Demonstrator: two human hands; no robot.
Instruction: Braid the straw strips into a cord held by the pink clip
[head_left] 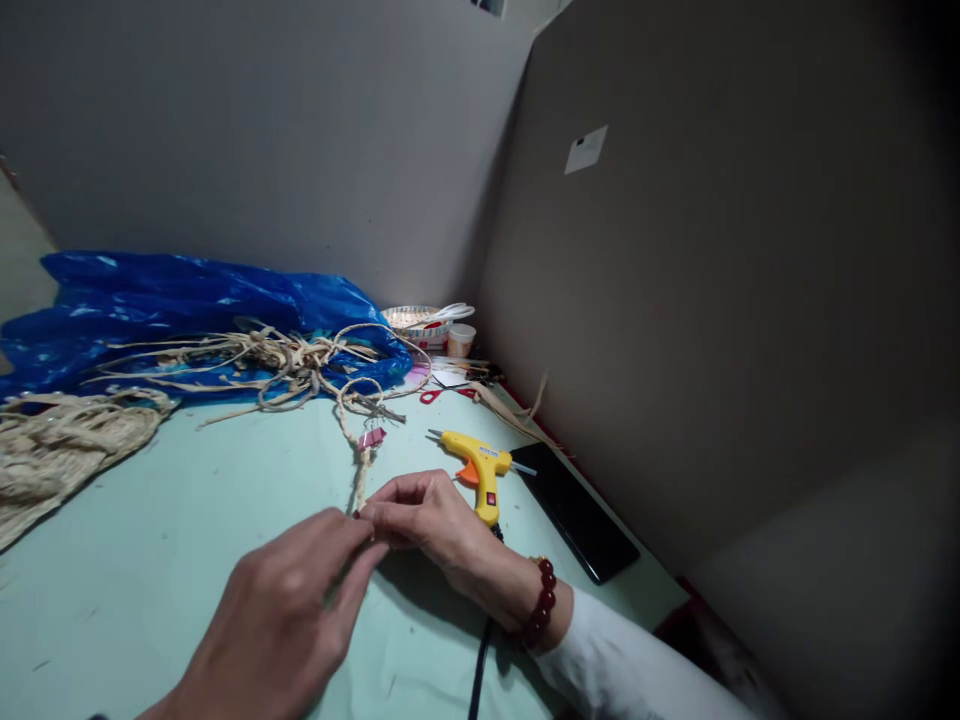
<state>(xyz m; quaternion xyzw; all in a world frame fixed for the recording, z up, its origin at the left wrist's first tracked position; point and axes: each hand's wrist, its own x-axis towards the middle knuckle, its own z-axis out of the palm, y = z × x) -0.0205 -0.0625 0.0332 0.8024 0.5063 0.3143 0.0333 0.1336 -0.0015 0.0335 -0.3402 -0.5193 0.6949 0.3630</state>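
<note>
A thin braided straw cord (363, 475) runs from a pink binder clip (372, 438) down to my fingertips. My right hand (431, 520), with dark red beads at the wrist, pinches the cord near its close end. My left hand (289, 595) meets it there, thumb and finger closed at the cord's end; the strand between them is mostly hidden. Beyond the clip the cord curls up toward a loose bundle of straw strands (292, 355). Just right of my hands a yellow hot glue gun (478, 462) with an orange trigger lies on its side.
A black phone or tablet (577, 515) lies by the right partition. Red-handled scissors (448, 394), a small tub (460, 340) and a patterned bowl (414, 320) are at the back. A blue plastic bag (195, 295) lies behind the straw; a woven straw piece (67, 445) is at left.
</note>
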